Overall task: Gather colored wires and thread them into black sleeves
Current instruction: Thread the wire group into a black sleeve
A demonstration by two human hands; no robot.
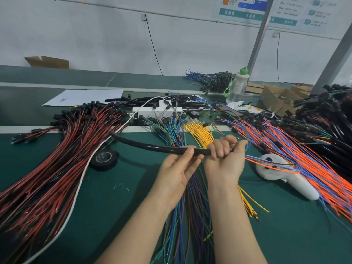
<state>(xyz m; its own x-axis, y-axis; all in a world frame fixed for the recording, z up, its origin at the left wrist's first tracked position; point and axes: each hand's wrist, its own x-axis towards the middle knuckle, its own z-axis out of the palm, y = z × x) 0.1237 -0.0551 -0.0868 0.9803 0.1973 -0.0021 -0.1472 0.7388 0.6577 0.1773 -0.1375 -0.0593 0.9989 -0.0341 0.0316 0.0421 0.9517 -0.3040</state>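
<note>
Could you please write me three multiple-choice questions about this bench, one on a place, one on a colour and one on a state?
1. The tape roll lies beside which wires? A) red B) yellow C) orange
2. The cap on the bottle is: A) red B) green C) white
3. The left hand is: A) open flat B) holding the sleeve C) empty
Answers: 1 A, red wires run alongside it; 2 B, a green top shows; 3 B, its fingers pinch it.
</note>
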